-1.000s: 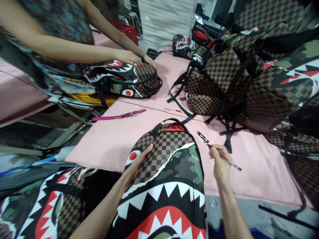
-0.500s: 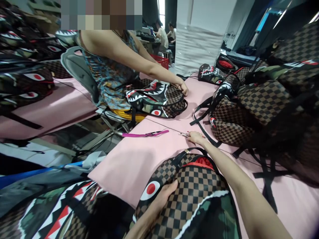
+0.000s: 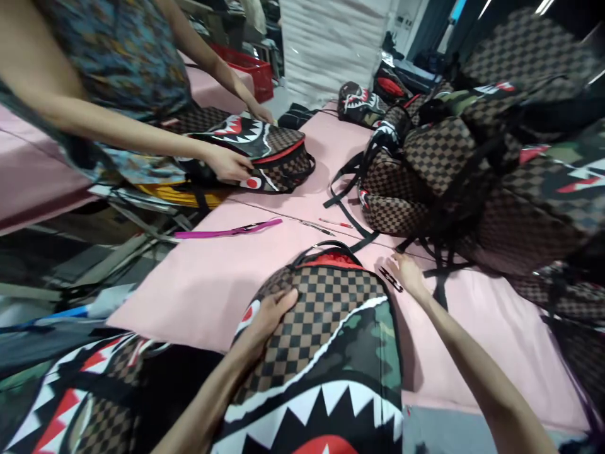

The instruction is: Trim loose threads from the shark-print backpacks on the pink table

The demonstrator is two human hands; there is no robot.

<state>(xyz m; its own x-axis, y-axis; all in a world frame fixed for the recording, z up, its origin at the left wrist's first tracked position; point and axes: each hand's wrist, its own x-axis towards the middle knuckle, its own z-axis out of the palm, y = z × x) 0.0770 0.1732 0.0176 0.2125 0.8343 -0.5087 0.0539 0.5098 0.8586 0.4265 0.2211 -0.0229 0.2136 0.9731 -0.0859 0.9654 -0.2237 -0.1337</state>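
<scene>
Right hand (image 3: 407,275) back from far reach, spread by snips (image 3: 390,279); left hand (image 3: 269,310) flat on backpack (image 3: 326,328) | lengthwise, top away

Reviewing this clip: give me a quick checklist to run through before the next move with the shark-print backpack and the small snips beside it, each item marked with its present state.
1. Left hand steadies the backpack, palm flat on its checkered top: ok.
2. Right hand is at the snips on the pink table: ok.
3. Firm grip on the snips: cannot tell, fingers only meet one end.
4. Backpack top open, red lining showing: ok.
5. Space beside the snips free: not ok, black straps from the backpack pile trail close by.
6. Co-worker's hand away from this spot, on another backpack: ok.
</scene>
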